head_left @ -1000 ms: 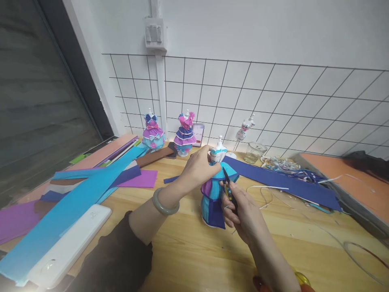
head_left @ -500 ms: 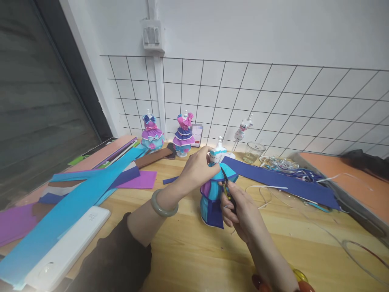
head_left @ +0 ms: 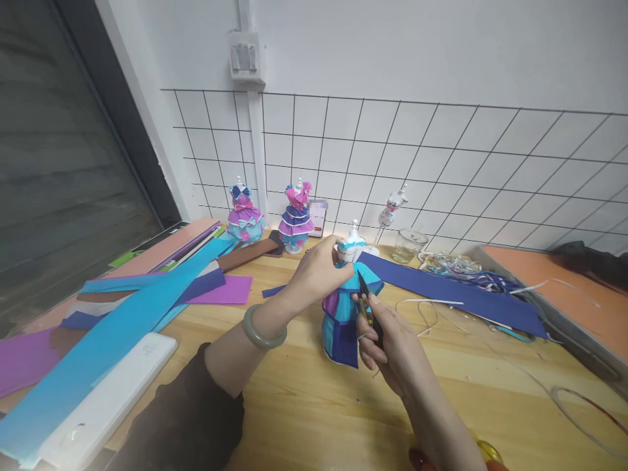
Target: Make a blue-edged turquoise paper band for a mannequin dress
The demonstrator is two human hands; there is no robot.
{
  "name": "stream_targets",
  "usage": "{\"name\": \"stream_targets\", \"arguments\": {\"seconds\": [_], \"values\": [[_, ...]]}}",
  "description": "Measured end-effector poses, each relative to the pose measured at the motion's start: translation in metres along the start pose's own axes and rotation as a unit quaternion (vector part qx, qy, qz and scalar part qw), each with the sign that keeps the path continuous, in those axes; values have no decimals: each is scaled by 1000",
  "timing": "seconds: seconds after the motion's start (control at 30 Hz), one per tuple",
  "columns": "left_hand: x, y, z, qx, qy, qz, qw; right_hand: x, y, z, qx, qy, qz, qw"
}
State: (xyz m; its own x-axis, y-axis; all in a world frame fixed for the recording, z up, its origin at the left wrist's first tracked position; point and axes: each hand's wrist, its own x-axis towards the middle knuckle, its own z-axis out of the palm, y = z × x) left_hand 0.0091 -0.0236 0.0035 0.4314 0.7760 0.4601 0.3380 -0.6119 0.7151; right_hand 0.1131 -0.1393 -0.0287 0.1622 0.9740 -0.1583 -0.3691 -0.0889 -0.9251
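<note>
A small white mannequin [head_left: 349,252] stands on the wooden table, wearing a tiered paper-like dress [head_left: 336,340] in light blue, purple and navy. My left hand [head_left: 321,268], with a bangle at the wrist, is closed around the mannequin's waist from the left. Its fingertips are hidden behind the figure. In my right hand [head_left: 385,330] is a pair of small scissors [head_left: 364,286] with dark blades and a bit of yellow near the grip. The blade tips point up against the light-blue top tier of the skirt. My fingers cover most of the handles.
Two dressed mannequins [head_left: 245,219] and a bare one [head_left: 392,209] stand along the back, near a glass jar [head_left: 408,247]. Crepe-paper strips [head_left: 142,304] and a white power bank [head_left: 110,405] lie left. Right are a navy strip [head_left: 456,291], tangled ribbons [head_left: 454,265] and an orange-bottomed tray [head_left: 554,281].
The scissor blades look slightly parted half a second ago and closed together now. Both hands stay almost in place at the mannequin. The camera view has shifted a little.
</note>
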Motion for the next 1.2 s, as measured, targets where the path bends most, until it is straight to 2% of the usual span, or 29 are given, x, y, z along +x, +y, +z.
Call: {"name": "stream_targets", "arguments": {"seconds": [0.2, 0.37, 0.53, 0.63, 0.73, 0.83, 0.93, 1.03, 1.2], "values": [[6, -6, -3, -39, -19, 3, 999, -11, -2, -1, 5, -2, 17, 1000], [11, -11, -10, -99, -81, 7, 992, -30, -3, -9, -34, -22, 28, 999], [13, -15, -19, -151, -141, 19, 978, -51, -7, -30, -117, -11, 26, 993], [12, -13, -23, -178, -172, 35, 968, -53, -13, -47, -166, 22, 10, 986], [10, -10, -23, -218, -223, 44, 949, -47, -22, -64, -251, 51, -59, 965], [9, -6, -18, -248, -252, 38, 935, -39, -30, -72, -364, 109, -139, 914], [6, -2, -13, -265, -263, 49, 926, -31, -34, -72, -441, 147, -181, 866], [3, 2, -13, -239, -269, 82, 929, -24, -29, -68, -457, 102, -182, 865], [-4, 14, -26, -140, -264, 149, 943, -15, -17, -64, -432, 46, -164, 885]]}}
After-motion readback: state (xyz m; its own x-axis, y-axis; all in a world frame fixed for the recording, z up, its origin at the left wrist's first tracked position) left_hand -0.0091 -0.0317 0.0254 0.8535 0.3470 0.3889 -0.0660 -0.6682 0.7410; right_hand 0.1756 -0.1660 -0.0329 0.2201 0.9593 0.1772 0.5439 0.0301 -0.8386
